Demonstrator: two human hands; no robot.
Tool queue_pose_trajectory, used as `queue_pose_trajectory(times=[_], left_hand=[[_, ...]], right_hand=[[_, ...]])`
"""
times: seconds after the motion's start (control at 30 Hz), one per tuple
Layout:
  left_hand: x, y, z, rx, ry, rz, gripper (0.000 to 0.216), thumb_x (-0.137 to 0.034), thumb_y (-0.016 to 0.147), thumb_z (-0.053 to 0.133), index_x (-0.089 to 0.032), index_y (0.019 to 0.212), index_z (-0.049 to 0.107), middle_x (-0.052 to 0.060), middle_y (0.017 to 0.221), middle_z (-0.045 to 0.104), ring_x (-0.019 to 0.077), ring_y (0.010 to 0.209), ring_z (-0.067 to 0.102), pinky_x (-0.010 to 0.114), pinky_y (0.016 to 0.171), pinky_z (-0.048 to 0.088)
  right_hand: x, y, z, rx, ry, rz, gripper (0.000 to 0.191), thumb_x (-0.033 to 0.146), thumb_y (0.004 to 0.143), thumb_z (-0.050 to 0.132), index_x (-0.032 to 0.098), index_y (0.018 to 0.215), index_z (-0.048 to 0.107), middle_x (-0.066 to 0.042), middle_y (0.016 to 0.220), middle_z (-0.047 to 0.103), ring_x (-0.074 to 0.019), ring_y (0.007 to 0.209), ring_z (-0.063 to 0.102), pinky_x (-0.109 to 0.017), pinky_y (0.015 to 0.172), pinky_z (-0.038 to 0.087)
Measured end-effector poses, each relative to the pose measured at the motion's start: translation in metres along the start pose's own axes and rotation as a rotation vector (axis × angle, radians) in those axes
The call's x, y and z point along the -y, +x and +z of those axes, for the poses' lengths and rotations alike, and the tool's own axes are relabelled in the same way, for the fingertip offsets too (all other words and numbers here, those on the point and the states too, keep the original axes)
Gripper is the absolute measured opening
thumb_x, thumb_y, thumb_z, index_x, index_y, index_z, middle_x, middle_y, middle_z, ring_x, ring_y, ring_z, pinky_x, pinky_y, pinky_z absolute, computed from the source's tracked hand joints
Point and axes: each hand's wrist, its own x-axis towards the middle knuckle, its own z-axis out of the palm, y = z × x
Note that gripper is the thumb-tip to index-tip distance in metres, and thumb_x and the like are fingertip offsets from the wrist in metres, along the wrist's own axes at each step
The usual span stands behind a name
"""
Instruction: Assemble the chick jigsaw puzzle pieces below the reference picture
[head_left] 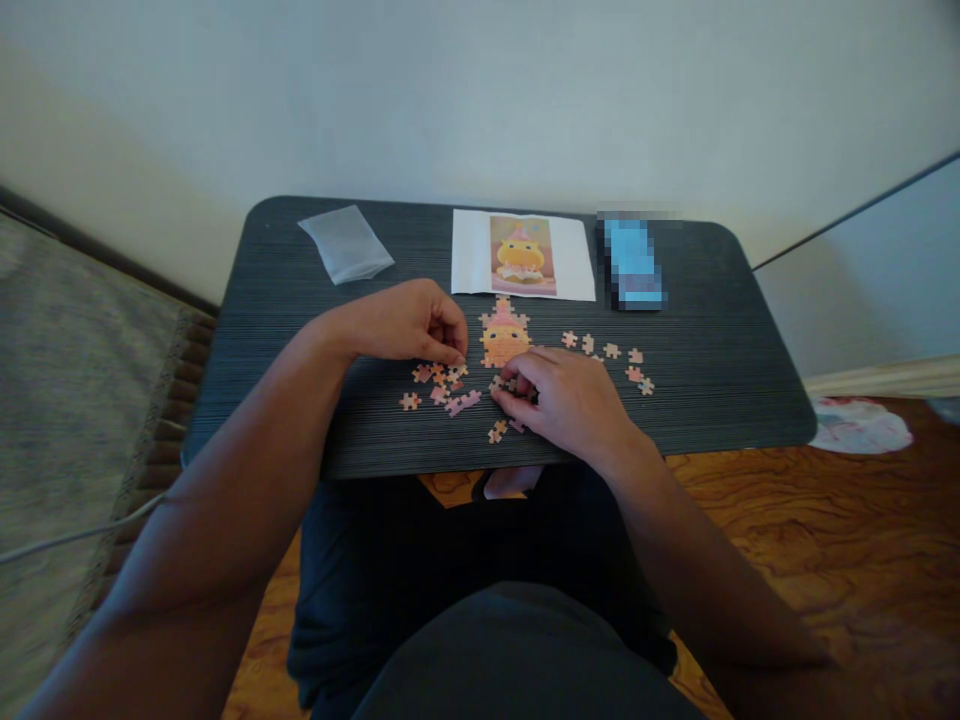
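Jigsaw pieces (497,432) lie nearest the person, at six o'clock from the joined section (504,345) that serves as the middle of the dial, twelve pointing toward the wall. Farther round, between seven and eight, a looser cluster (439,384) includes a pinkish joined strip (463,403); the lone piece (410,401) on its outer side sits apart.

The right hand (559,395) is at about half past four, its thumb and fingers curled narrowly around a few small bits on the table; whether one is actually gripped, I cannot tell. The left hand (420,325) is at nine o'clock, bent at the wrist, thumb and forefinger close together just over the cluster; I cannot tell if a piece is pinched there.

At the centre, the joined section shows a pink top and an orange part with eyes, its lower edge facing the person. Fitting there seems to call for one fingertip steadying that section while the other hand sets each tab squarely over its socket and presses straight down; sideways pushing could buckle the joints. Spreading overlapping bits flat first should make colours easier to read.

At three o'clock, more loose bits (612,352) are scattered across the dark table (720,350). Beyond, the printed sheet (525,255) lies at twelve, well placed for checking colours and orientation; a clear bag (346,245) is at ten, a pixelated object (634,262) at two.
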Motion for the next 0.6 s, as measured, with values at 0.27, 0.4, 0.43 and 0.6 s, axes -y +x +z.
queue_pose_trajectory(times=[0.27,0.4,0.43,0.6], left_hand=[[-0.008,-0.001,0.003,-0.014,0.018,0.019,0.02,-0.037,0.093,0.086,-0.018,0.097,0.092,0.003,0.073,0.082,0.0143,0.061,0.07,0.026,0.061,0.049],[-0.015,0.0,0.01,0.032,-0.026,0.016,0.025,-0.039,0.095,0.085,-0.019,0.105,0.095,0.004,0.076,0.084,0.014,0.059,0.07,0.026,0.059,0.048],[-0.017,0.001,0.012,0.041,-0.023,0.021,0.025,-0.038,0.095,0.084,-0.019,0.106,0.095,0.004,0.076,0.084,0.0138,0.059,0.07,0.026,0.059,0.047],[-0.02,0.005,0.022,0.08,0.019,0.062,0.025,-0.039,0.097,0.082,-0.02,0.106,0.097,0.002,0.075,0.084,0.0139,0.061,0.07,0.027,0.06,0.043]], right_hand=[[0.007,0.003,-0.008,0.129,0.08,0.05,0.022,0.036,0.114,0.08,0.019,0.128,0.082,-0.007,0.112,0.09,-0.0266,0.099,0.08,-0.04,0.087,0.053],[0.005,0.003,-0.006,0.141,0.12,0.034,0.018,0.03,0.113,0.081,0.02,0.128,0.08,-0.006,0.111,0.088,-0.0269,0.099,0.079,-0.039,0.085,0.051],[0.005,0.004,-0.006,0.139,0.126,0.029,0.016,0.03,0.112,0.081,0.021,0.126,0.08,-0.006,0.11,0.088,-0.0268,0.098,0.079,-0.039,0.084,0.05],[0.004,0.005,-0.002,0.087,0.105,-0.011,0.009,0.028,0.11,0.08,0.022,0.115,0.077,-0.005,0.103,0.084,-0.0246,0.091,0.074,-0.037,0.079,0.045]])
